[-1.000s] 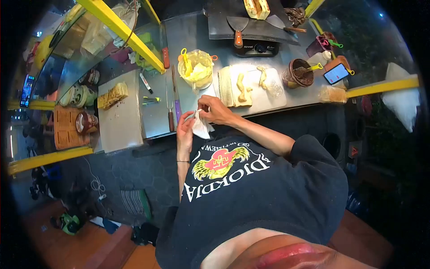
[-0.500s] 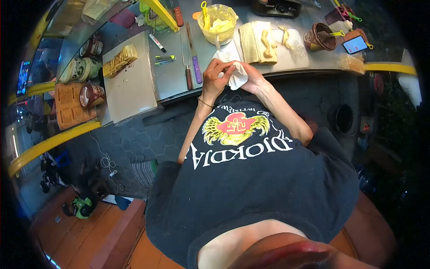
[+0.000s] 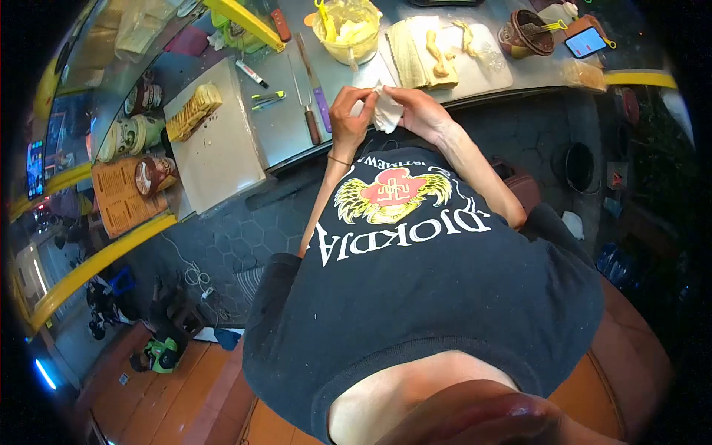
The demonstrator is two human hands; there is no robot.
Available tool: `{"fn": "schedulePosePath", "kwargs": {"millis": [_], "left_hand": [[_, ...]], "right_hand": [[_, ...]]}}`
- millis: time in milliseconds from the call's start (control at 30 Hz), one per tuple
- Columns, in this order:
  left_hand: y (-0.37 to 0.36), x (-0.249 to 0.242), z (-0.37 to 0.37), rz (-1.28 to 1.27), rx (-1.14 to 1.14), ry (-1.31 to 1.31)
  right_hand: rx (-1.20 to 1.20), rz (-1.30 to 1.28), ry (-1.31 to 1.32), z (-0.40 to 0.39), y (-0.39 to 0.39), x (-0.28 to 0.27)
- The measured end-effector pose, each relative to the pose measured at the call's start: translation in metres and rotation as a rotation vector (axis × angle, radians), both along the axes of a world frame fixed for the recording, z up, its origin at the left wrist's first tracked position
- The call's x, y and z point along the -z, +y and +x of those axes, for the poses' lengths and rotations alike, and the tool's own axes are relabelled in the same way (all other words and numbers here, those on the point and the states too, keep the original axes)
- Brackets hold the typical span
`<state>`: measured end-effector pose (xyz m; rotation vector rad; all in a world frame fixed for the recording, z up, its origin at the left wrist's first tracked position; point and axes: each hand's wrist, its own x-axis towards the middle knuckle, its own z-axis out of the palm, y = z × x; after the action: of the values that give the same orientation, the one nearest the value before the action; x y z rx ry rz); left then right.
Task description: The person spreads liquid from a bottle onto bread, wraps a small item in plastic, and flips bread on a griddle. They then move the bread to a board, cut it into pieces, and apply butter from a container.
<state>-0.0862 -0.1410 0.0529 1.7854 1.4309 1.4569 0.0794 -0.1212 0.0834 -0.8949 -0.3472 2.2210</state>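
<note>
Both hands meet at the front edge of a steel counter (image 3: 285,130), pinching a crumpled white tissue (image 3: 386,116) between them. My left hand (image 3: 347,119) grips its left side with the fingertips. My right hand (image 3: 417,111) holds its right side. Just behind the hands lies a white cutting board (image 3: 486,70) with stacked flat bread slices (image 3: 411,52) and pale strips of filling. A clear bowl of yellow spread (image 3: 347,33) with yellow tongs stands beyond the left hand.
Two knives (image 3: 315,100) lie on the counter left of my hands, near a marker and a second board (image 3: 215,148) bearing a ridged sandwich (image 3: 193,111). Jars (image 3: 133,130) and a menu sit far left. A brown bowl (image 3: 523,37) and a phone (image 3: 584,42) are at the right.
The view tilted down, so the counter slid up the frame. Both hands kept working the tissue, which rose from by my chest to the counter edge.
</note>
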Motion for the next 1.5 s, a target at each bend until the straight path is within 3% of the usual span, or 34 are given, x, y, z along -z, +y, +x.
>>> {"fn": "schedulePosePath", "kwargs": {"millis": [67, 133, 267, 300, 367, 433, 500, 533, 600, 633, 700, 733, 800, 833, 867, 933, 967, 1033, 1067, 1133, 1200, 1267, 1333, 1367, 1433, 1467, 1500], "left_hand": [[0.006, 0.003, 0.0, 0.016, -0.02, -0.012], [0.007, -0.002, -0.006, -0.002, -0.177, 0.023], [0.006, 0.014, -0.019, -0.134, -0.232, 0.345], [0.008, 0.048, -0.03, -0.241, -0.204, 0.366], [0.004, 0.058, -0.036, -0.434, -0.173, 0.331], [0.002, 0.061, -0.035, -0.364, -0.202, 0.3], [0.002, 0.034, -0.018, -0.25, -0.36, 0.441], [0.001, 0.039, -0.021, -0.531, -0.367, 0.423], [0.002, 0.061, -0.021, -0.571, -0.271, 0.366], [0.0, 0.055, -0.016, -0.562, -0.273, 0.375], [0.002, 0.038, -0.001, -0.69, -0.223, 0.546], [0.011, 0.019, 0.012, -0.685, -0.226, 0.552], [0.026, -0.021, 0.039, -0.498, -0.448, 0.41], [0.034, -0.018, 0.04, -0.47, -0.494, 0.647], [0.03, -0.01, 0.042, -0.476, -0.509, 0.641], [0.026, -0.002, 0.041, -0.84, -0.53, 0.616], [0.019, -0.005, 0.036, -0.829, -0.535, 0.624], [0.001, -0.019, 0.037, -1.128, -0.511, 0.294], [0.004, -0.021, 0.044, -1.132, -0.517, 0.288], [0.03, -0.026, 0.065, -0.797, -0.204, -0.234], [0.087, -0.048, 0.119, -0.55, -0.25, -0.589], [0.148, -0.047, 0.146, -0.427, -0.315, -0.814], [0.202, -0.061, 0.151, -0.625, -0.305, -1.13], [0.225, -0.054, 0.141, -0.618, -0.311, -1.132], [0.252, -0.039, 0.12, -0.885, 0.384, -1.275], [0.251, -0.036, 0.117, -0.878, 0.377, -1.278], [0.25, -0.047, 0.118, -0.835, 0.251, -1.095]], "right_hand": [[-0.141, 0.287, -0.373, 0.005, 0.009, -0.004], [-0.145, 0.336, -0.353, 0.011, 0.018, 0.002], [-0.172, 0.657, -0.522, 0.046, 0.059, -0.008], [-0.122, 0.771, -0.625, 0.061, 0.077, -0.014], [0.041, 0.936, -0.823, 0.099, 0.114, -0.035], [0.25, 1.088, -0.986, 0.146, 0.163, -0.055], [0.476, 1.119, -1.23, 0.184, 0.206, -0.078], [0.586, 1.234, -1.413, 0.206, 0.23, -0.087], [0.724, 1.333, -1.777, 0.243, 0.274, -0.096], [0.738, 1.331, -1.769, 0.256, 0.295, -0.093], [0.459, 0.99, -1.782, 0.28, 0.337, -0.079], [0.397, 1.015, -1.828, 0.292, 0.364, -0.059], [0.286, 0.8, -1.44, 0.3, 0.383, -0.051], [0.201, 0.73, -1.303, 0.303, 0.39, -0.046], [0.108, 0.657, -1.167, 0.304, 0.397, -0.041], [-0.06, 0.488, -0.891, 0.297, 0.387, -0.06], [-0.035, 0.464, -0.726, 0.3, 0.394, -0.051], [0.022, 0.459, -0.542, 0.304, 0.399, -0.041], [0.013, 0.46, -0.541, 0.308, 0.402, -0.04], [0.053, 0.514, -0.602, 0.312, 0.42, -0.036], [0.075, 0.532, -0.608, 0.302, 0.429, -0.042], [0.1, 0.55, -0.593, 0.289, 0.441, -0.036], [0.098, 0.526, -0.581, 0.265, 0.453, -0.034], [0.105, 0.53, -0.619, 0.252, 0.457, -0.038], [0.106, 0.595, -0.692, 0.23, 0.459, -0.055], [0.135, 0.663, -0.721, 0.222, 0.458, -0.066], [0.142, 0.809, -0.838, 0.22, 0.454, -0.076]]}}
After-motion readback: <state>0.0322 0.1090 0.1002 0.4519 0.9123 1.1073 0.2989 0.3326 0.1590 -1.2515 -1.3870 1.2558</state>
